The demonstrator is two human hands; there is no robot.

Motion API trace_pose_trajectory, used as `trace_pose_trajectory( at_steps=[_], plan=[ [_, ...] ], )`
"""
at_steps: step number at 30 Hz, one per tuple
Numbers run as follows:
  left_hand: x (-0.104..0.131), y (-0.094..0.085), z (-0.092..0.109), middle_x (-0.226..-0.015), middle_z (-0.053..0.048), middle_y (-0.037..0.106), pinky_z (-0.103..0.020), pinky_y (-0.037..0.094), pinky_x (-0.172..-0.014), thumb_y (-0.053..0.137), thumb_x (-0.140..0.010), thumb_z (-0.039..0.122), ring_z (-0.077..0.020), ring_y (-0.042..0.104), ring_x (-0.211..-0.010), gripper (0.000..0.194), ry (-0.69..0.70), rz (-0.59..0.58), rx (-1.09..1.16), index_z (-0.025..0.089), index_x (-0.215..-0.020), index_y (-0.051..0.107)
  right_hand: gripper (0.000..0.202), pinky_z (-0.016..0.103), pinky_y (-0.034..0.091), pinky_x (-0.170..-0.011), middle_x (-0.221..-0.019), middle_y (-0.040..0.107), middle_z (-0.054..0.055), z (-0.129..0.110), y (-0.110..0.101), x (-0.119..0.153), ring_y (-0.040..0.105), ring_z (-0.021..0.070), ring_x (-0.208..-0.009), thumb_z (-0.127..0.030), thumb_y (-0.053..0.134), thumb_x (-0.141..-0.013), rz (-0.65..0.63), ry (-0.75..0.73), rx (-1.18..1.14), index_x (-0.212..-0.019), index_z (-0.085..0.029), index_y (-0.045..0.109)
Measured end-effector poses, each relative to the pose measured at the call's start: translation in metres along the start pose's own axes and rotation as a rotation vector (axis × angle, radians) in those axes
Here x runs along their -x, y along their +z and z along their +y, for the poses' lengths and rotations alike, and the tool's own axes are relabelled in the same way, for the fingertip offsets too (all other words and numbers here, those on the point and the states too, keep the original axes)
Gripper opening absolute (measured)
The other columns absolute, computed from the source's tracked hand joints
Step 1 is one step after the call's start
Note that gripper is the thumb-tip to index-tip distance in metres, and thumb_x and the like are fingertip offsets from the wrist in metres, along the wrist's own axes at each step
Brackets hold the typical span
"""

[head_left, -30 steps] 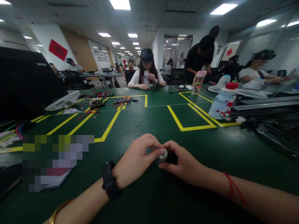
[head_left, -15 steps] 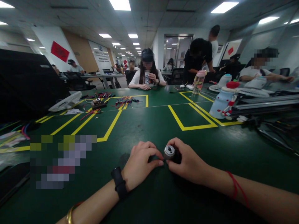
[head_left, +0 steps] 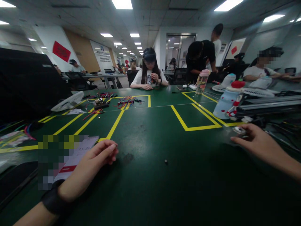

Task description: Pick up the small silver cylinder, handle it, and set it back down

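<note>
My left hand (head_left: 95, 163), with a black band on the wrist, hovers at the left by a grey-lilac phone-like slab (head_left: 75, 158). Its fingers curl in against the thumb, and whatever they may hold is hidden. Out at the right, my right hand (head_left: 261, 142) has its thumb and fingers around a round metal cylinder (head_left: 239, 130) with a silver top. That cylinder is smeared by motion. On the green table between the hands lies a tiny dark ring-like part (head_left: 166, 161), touched by neither hand.
A blue bottle with a red top (head_left: 225, 102) and metal bars (head_left: 270, 103) lie beyond my right hand. Bundled coloured wires (head_left: 129, 101) and a white fan (head_left: 68, 102) sit at the far left. A person (head_left: 149, 73) sits opposite.
My hands have moved apart from the middle. The right one has carried the cylinder to the right, and the left one has drawn back left. The tiny part now shows on the table.
</note>
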State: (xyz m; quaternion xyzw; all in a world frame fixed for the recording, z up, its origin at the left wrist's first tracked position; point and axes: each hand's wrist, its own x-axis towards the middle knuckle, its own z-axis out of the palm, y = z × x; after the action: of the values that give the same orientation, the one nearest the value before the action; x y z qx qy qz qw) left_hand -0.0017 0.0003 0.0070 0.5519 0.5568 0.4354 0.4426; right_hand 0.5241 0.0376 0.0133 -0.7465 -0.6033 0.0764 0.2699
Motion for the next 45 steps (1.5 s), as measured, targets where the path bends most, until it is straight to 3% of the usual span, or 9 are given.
trace_pose_trajectory(
  at_steps=[4, 7, 10, 16, 21, 24, 31, 37, 45],
  plan=[
    [-0.001, -0.002, -0.011, -0.077, 0.002, 0.059, -0.025, 0.045, -0.058, 0.059, -0.087, 0.038, -0.0137, 0.054, -0.065, 0.017, 0.002, 0.033, 0.07, 0.022, -0.091, 0.059, 0.059, 0.044, 0.05, -0.071, -0.105, 0.059, 0.017, 0.058, -0.011, -0.016, 0.059, 0.0268, -0.082, -0.059, 0.063, -0.066, 0.062, 0.064, 0.1, -0.108, -0.02, 0.049],
    [0.0, 0.003, -0.008, -0.074, 0.002, 0.06, -0.024, 0.045, -0.058, 0.058, -0.087, 0.04, -0.0138, 0.054, -0.064, 0.019, 0.023, 0.032, -0.092, 0.022, -0.089, 0.06, 0.072, 0.052, 0.047, -0.08, -0.113, 0.055, 0.018, 0.059, -0.012, -0.014, 0.056, 0.0362, -0.099, -0.068, 0.059, -0.065, 0.195, -0.025, 0.267, -0.117, -0.02, 0.047],
    [0.003, 0.007, -0.005, -0.074, 0.002, 0.061, -0.026, 0.046, -0.06, 0.056, -0.088, 0.042, -0.015, 0.057, -0.065, 0.022, 0.036, 0.022, -0.21, 0.022, -0.095, 0.059, 0.079, 0.056, 0.037, -0.096, -0.124, 0.049, 0.019, 0.014, -0.002, 0.003, 0.045, 0.0398, -0.117, -0.067, 0.06, -0.067, 0.303, -0.28, 0.373, -0.128, -0.018, 0.045],
    [0.005, 0.007, -0.012, -0.077, 0.002, 0.063, -0.028, 0.047, -0.062, 0.05, -0.091, 0.044, -0.0165, 0.059, -0.067, 0.034, 0.047, 0.009, -0.265, 0.026, -0.119, 0.047, 0.048, 0.04, 0.041, -0.097, -0.124, 0.051, 0.007, -0.131, 0.058, 0.059, 0.048, 0.0205, -0.112, -0.053, 0.059, -0.081, -0.517, -0.715, -0.123, -0.121, -0.027, 0.058],
    [0.005, 0.006, -0.013, -0.081, 0.001, 0.063, -0.031, 0.049, -0.067, 0.049, -0.091, 0.045, -0.0178, 0.06, -0.071, 0.037, 0.043, -0.017, -0.265, 0.026, -0.123, 0.045, 0.023, 0.034, 0.042, -0.088, -0.106, 0.058, 0.005, -0.169, 0.08, 0.069, 0.05, 0.0161, -0.099, -0.04, 0.054, -0.087, -0.592, -0.766, -0.213, -0.094, -0.023, 0.067],
    [0.006, 0.007, -0.011, -0.086, 0.0, 0.064, -0.031, 0.048, -0.07, 0.051, -0.09, 0.046, -0.0187, 0.061, -0.076, 0.033, 0.032, -0.031, -0.292, 0.026, -0.116, 0.05, 0.026, 0.029, 0.044, -0.082, -0.099, 0.06, 0.005, -0.141, 0.053, 0.054, 0.053, 0.0141, -0.092, -0.041, 0.048, -0.09, -0.458, -0.637, -0.222, -0.095, -0.021, 0.063],
    [0.007, 0.01, -0.007, -0.085, 0.0, 0.063, -0.029, 0.045, -0.069, 0.05, -0.09, 0.047, -0.0189, 0.058, -0.078, 0.027, 0.018, -0.076, -0.398, 0.025, -0.105, 0.058, 0.042, 0.036, 0.043, -0.074, -0.102, 0.063, 0.008, -0.006, -0.035, -0.01, 0.057, 0.0223, -0.085, -0.054, 0.048, -0.075, 0.253, -0.185, 0.239, -0.095, -0.02, 0.063],
    [0.007, 0.009, -0.006, -0.088, 0.001, 0.063, -0.029, 0.045, -0.074, 0.049, -0.091, 0.046, -0.0179, 0.059, -0.082, 0.024, 0.035, -0.08, -0.425, 0.026, -0.101, 0.059, 0.041, 0.034, 0.043, -0.07, -0.096, 0.067, 0.005, 0.047, -0.048, -0.027, 0.06, 0.0206, -0.076, -0.056, 0.054, -0.074, 0.018, 0.162, 0.269, -0.099, -0.026, 0.068],
    [0.007, 0.004, -0.009, -0.091, 0.001, 0.063, -0.03, 0.044, -0.077, 0.048, -0.092, 0.046, -0.0178, 0.059, -0.084, 0.024, 0.037, -0.106, -0.416, 0.027, -0.103, 0.057, 0.041, 0.034, 0.037, -0.067, -0.095, 0.067, 0.009, 0.063, -0.055, -0.03, 0.055, 0.0139, -0.067, -0.057, 0.058, -0.078, -0.005, 0.23, 0.237, -0.105, -0.027, 0.07]
  ],
)
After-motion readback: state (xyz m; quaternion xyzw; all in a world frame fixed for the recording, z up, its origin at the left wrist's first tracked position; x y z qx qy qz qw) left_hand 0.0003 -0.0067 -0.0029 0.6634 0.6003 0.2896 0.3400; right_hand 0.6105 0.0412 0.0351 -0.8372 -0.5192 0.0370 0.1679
